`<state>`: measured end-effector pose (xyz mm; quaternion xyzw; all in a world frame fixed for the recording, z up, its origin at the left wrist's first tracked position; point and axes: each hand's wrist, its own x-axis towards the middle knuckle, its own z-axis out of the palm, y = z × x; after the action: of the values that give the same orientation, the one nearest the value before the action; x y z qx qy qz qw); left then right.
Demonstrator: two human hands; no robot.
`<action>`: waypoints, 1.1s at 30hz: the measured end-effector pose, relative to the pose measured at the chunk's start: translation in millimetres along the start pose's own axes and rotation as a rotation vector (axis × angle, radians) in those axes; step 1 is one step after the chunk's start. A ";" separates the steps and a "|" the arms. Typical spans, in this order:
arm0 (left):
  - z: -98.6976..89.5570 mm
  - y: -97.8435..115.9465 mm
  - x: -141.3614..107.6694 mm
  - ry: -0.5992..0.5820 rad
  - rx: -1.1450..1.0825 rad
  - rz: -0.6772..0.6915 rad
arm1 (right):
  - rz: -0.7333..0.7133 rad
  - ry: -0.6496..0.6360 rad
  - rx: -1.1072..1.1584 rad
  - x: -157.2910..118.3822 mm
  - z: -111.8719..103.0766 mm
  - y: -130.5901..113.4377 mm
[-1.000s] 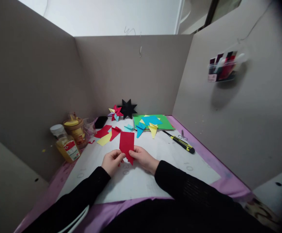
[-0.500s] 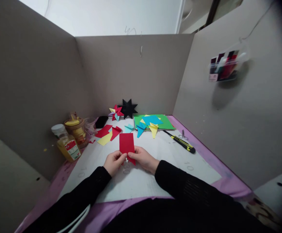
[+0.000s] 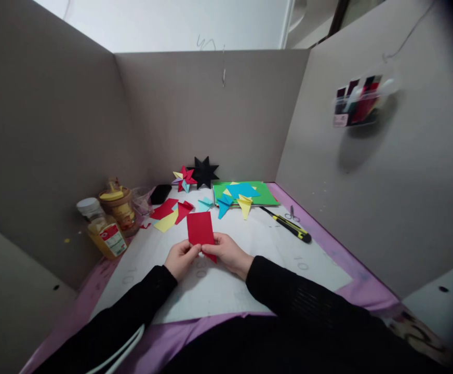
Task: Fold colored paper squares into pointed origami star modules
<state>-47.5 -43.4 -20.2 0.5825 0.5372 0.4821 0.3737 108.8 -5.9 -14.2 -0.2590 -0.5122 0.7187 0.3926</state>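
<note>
A red paper [image 3: 200,227] is held up over the white sheet [image 3: 226,296], its lower end folded to a point at the right. My left hand [image 3: 181,258] pinches its lower left edge, thumb on the front. At the lower right, my right hand [image 3: 228,253] grips the same paper, thumb tip close to the left one. Fingers behind the paper are hidden. Beyond it lie folded pieces: light blue [image 3: 205,203], blue [image 3: 225,205], yellow [image 3: 244,205] and red [image 3: 184,211].
A yellow and black cutter [image 3: 289,226] and small scissors [image 3: 292,214] lie right. Green sheets [image 3: 267,195], a black star [image 3: 205,172] and a multicoloured star [image 3: 184,179] are at the back. A glue bottle [image 3: 107,236], a tub [image 3: 121,210] and a phone [image 3: 160,194] stand or lie left.
The red paper has tilted slightly to the left in my hands. The whole view has shifted a little. Both hands keep their hold.
</note>
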 end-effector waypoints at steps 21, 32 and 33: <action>5.0 6.1 -4.4 -0.209 -0.131 -0.137 | -0.040 0.303 0.176 20.0 -26.8 -10.5; 0.5 3.9 -0.8 0.138 0.008 -0.056 | -0.045 0.127 -0.086 10.2 -21.3 -13.3; -0.2 4.2 -0.4 0.137 0.019 -0.031 | -0.036 0.036 -0.141 6.6 -15.3 -9.8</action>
<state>-46.6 -44.4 -16.3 0.5432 0.5749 0.5102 0.3379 119.8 9.4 -10.0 -0.2894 -0.5588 0.6689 0.3956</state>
